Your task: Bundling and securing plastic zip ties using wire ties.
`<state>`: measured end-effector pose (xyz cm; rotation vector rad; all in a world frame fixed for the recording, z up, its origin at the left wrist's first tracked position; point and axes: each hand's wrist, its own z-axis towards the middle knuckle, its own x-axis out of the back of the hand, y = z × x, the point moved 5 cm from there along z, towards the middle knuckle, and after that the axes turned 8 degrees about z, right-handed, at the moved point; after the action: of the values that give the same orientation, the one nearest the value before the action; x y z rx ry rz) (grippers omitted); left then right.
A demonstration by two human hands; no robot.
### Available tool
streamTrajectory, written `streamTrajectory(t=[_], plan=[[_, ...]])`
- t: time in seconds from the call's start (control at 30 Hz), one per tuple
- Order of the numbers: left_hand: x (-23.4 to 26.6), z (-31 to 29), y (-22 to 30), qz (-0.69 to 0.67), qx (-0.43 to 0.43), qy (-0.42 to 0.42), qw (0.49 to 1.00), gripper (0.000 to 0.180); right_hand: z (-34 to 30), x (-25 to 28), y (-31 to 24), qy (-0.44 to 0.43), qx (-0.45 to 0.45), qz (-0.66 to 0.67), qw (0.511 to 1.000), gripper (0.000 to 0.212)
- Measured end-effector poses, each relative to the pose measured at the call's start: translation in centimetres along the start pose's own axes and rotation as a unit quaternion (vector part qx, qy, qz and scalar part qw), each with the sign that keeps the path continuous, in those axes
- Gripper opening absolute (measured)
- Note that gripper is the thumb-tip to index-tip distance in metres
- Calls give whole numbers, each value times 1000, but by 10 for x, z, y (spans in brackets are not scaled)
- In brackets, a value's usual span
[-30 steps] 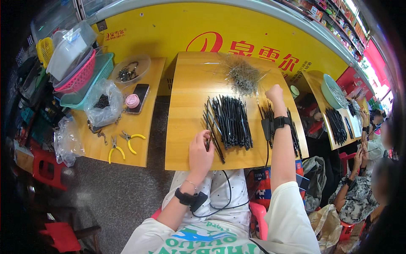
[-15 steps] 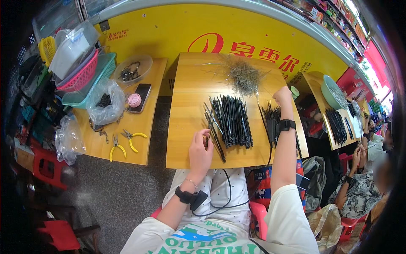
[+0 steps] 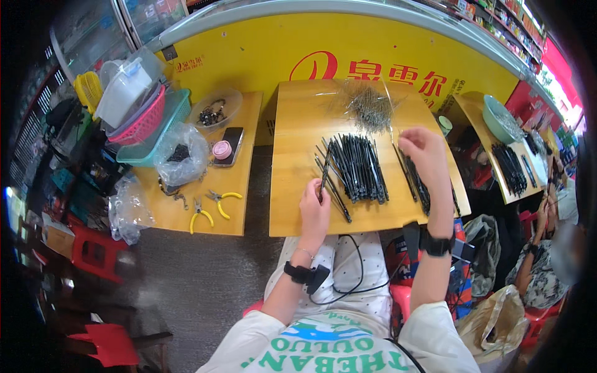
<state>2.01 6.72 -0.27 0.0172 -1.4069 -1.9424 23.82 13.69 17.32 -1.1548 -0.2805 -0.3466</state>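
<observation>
My left hand [image 3: 314, 208] is closed around a thin black rod [image 3: 325, 168] that points up and away from me. Beside it lies a thick bundle of thin black rods [image 3: 359, 169], with one or two loose ones at its left. My right hand [image 3: 424, 152] is raised over the right side of the table, fingers curled together; what they hold, if anything, I cannot make out. Beneath that hand, partly hidden by it, lies a second bunch of black rods [image 3: 418, 189]. A tangled pile of thin wire-like pieces [image 3: 369, 109] lies on clear plastic at the far side.
The wooden table [image 3: 295, 186] stands before a yellow panel [image 3: 261, 56]. On the left table are yellow-handled pliers [image 3: 221, 205], a phone [image 3: 233, 140], a pink round tub [image 3: 221, 149], plastic bags and stacked baskets [image 3: 140, 121]. At right, another table holds a green basin [image 3: 497, 121]; people sit nearby.
The whole view has shifted, so the tables sit further right in it. My right hand has turned and come slightly nearer to me. My left hand keeps its hold on the rod.
</observation>
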Motion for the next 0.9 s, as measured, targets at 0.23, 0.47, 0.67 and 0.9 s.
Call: streamTrajectory(t=[0.23,0.47,0.67,0.9], plan=[[22,19,12,22,12,-19,1000,22,-110,29,-37,7,-83,135,987,10],[62,28,40,223,-66,69,970,19,-165,42,-21,84,-88,146,982,9],[74,20,49,177,-89,95,976,18,-181,49,-12,84,-87,148,982,9],[52,20,48,140,-175,66,972,26,-162,13,28,8,-92,156,984,15]])
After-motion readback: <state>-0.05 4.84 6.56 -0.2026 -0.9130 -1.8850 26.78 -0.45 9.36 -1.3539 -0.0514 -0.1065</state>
